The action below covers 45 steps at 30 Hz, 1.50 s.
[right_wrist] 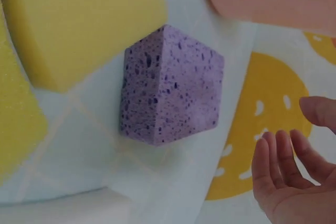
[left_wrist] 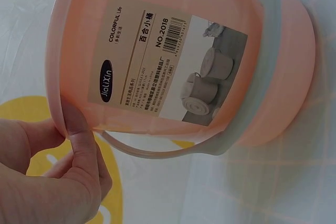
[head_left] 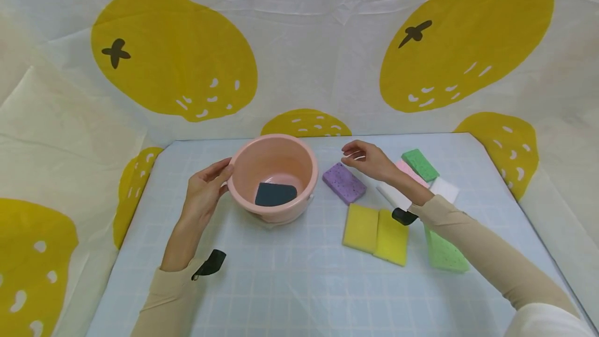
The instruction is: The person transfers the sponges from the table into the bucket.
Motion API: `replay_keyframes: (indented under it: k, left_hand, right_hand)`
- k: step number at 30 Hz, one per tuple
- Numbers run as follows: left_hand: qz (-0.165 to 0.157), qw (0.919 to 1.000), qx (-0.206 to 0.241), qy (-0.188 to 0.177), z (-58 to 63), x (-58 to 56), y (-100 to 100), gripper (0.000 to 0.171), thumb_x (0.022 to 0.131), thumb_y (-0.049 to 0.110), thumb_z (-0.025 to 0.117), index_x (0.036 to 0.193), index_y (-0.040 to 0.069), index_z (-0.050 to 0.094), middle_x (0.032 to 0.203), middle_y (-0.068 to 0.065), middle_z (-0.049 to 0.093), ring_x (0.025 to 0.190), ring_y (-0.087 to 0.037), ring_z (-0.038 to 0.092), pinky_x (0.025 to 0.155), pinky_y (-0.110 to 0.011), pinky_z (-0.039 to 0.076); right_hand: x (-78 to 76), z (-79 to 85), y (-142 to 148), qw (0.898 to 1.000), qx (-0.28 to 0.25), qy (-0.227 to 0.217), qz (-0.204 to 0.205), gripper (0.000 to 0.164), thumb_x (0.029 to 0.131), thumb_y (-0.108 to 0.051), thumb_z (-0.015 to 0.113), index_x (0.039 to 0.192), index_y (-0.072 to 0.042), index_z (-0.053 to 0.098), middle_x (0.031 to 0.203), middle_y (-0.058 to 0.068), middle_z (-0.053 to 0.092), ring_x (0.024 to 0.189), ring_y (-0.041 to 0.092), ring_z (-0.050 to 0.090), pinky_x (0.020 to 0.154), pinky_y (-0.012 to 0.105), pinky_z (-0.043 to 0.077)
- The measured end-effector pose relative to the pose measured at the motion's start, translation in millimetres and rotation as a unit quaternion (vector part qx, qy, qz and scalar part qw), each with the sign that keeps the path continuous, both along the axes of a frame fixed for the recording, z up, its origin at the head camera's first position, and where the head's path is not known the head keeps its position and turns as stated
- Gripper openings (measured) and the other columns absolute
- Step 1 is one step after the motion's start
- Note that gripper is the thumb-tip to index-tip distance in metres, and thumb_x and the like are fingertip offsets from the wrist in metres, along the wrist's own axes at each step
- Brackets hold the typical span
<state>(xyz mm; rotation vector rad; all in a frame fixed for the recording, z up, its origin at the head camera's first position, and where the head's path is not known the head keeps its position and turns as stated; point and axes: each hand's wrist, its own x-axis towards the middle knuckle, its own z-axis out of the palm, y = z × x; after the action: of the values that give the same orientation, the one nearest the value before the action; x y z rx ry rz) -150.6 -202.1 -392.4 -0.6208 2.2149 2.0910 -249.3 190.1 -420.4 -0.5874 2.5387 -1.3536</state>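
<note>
A pink plastic bucket [head_left: 243, 191] stands on the table, with a dark grey-green sponge [head_left: 276, 195] inside on its bottom. My left hand [head_left: 204, 186] pinches the bucket's left rim between thumb and fingers; the left wrist view shows the bucket's printed label [left_wrist: 168, 61] and its handle [left_wrist: 157, 153] hanging down. Just right of the bucket lies a purple sponge [head_left: 344, 183], pitted with small holes. Above and beyond this sponge, my right hand [head_left: 367, 160] hovers with loosely bent fingers and nothing between them. In the right wrist view its thumb stands apart from the fingers.
Two yellow sponges [head_left: 360, 228] lie side by side in front of the purple one. Farther right are a green sponge [head_left: 420, 165], a pink sponge [head_left: 412, 172], white pieces [head_left: 444, 190] and a light green sponge [head_left: 444, 254], partly under my right arm. A fruit-printed sheet [head_left: 318, 66] hangs behind the table.
</note>
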Motion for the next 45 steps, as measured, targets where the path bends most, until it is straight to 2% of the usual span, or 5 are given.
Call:
replay_keyframes:
  k: [13,28,36,41,45]
  left_hand:
    - [0.003,0.9999,0.009,0.008,-0.9,-0.1,0,0.047,0.099,0.03,0.071,0.142,0.014,0.062,0.143,-0.005,0.059,0.122,-0.018,0.06,0.089,-0.018,0.056]
    - [-0.009,0.9984,0.044,0.034,-1.0,1.2,-2,0.049,0.099,0.024,0.071,0.143,0.006,0.061,0.139,-0.01,0.06,0.113,-0.015,0.063,0.088,-0.02,0.057]
    - [-0.01,0.9978,0.049,0.043,-1.3,2.4,-3,0.048,0.099,0.022,0.071,0.143,0.004,0.06,0.139,-0.011,0.06,0.112,-0.015,0.063,0.088,-0.02,0.057]
    - [-0.011,0.9978,0.051,0.041,-1.4,2.0,-2,0.048,0.1,0.021,0.07,0.143,0.003,0.059,0.14,-0.012,0.059,0.113,-0.015,0.063,0.088,-0.02,0.057]
    - [-0.01,0.998,0.048,0.04,-0.4,2.4,-2,0.048,0.1,0.021,0.07,0.143,0.003,0.059,0.141,-0.012,0.059,0.114,-0.015,0.063,0.089,-0.02,0.057]
  right_hand:
    - [8.0,-33.6,9,0.999,0.027,-0.027,-0.006,0.04,0.101,-0.014,0.068,0.132,0.009,0.056,0.131,0.027,0.06,0.118,0.041,0.06,0.101,0.05,0.053]
    - [11.9,-50.7,16,0.997,0.063,-0.035,-0.004,0.036,0.099,-0.013,0.07,0.125,0.009,0.058,0.125,0.029,0.062,0.116,0.045,0.062,0.1,0.054,0.052]
    - [9.9,-51.8,19,0.997,0.07,-0.007,0.016,0.031,0.097,-0.018,0.07,0.116,0.006,0.061,0.115,0.025,0.066,0.107,0.042,0.065,0.092,0.049,0.057]
    - [6.5,-47.1,17,0.997,0.077,-0.024,0.018,0.029,0.097,-0.014,0.072,0.116,0.005,0.062,0.118,0.026,0.067,0.111,0.043,0.065,0.096,0.053,0.055]
    - [3.4,-39.8,15,0.995,0.094,-0.025,0.02,0.029,0.094,-0.014,0.076,0.113,0.003,0.064,0.113,0.023,0.07,0.105,0.036,0.067,0.092,0.049,0.056]
